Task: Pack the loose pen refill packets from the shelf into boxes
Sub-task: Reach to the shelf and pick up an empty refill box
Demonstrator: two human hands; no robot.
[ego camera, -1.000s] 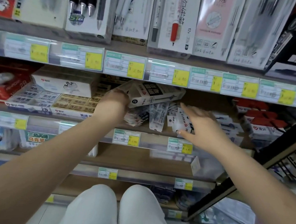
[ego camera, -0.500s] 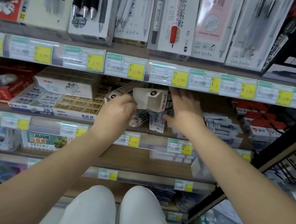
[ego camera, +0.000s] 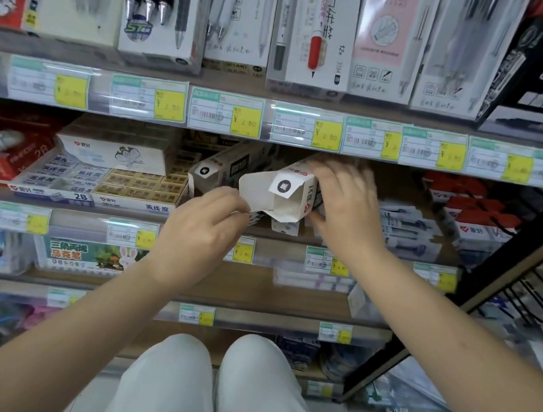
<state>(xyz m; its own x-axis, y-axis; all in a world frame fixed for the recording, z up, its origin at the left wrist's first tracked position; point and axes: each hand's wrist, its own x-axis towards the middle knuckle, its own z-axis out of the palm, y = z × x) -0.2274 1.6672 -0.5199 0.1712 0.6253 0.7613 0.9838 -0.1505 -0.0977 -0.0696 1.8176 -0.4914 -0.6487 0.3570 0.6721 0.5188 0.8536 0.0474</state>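
While the box (ego camera: pixel 290 194) is gripped by the right hand (ego camera: pixel 342 205) w/ its flap pinched open by the left hand (ego camera: pixel 206 221), its mouth is turned toward the camera and loose refill packets (ego camera: pixel 283 226) are seen just below on the shelf (ego camera: pixel 293 236).

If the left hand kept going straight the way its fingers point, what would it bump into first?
Most likely the open white box: the left hand already pinches its end flap, fingers aimed up and right at the opening. The right hand grips the box's far side. Depth is hard to judge.
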